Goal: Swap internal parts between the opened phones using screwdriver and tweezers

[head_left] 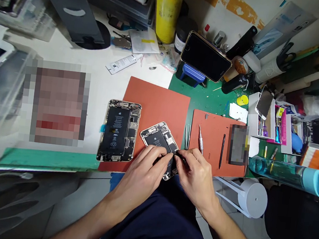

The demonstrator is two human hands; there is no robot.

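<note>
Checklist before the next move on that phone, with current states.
1. Both hands at the smaller opened phone: ok, left hand and right hand meet over it.
2. Secure pinch at the fingertips: cannot tell, too small and partly hidden.
3. Tweezers within reach: ok, likely; they lie just beyond the right hand.
4. Larger opened phone fully on the mat: not ok, overhangs its left edge.
5. Blue bottle away from both phones: ok, far right.

Phone (159, 138) partly behind left hand (148, 166)

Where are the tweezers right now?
In the head view, the tweezers lie just right of center, on the green strip between the reddish mats, beyond the right hand.
</note>
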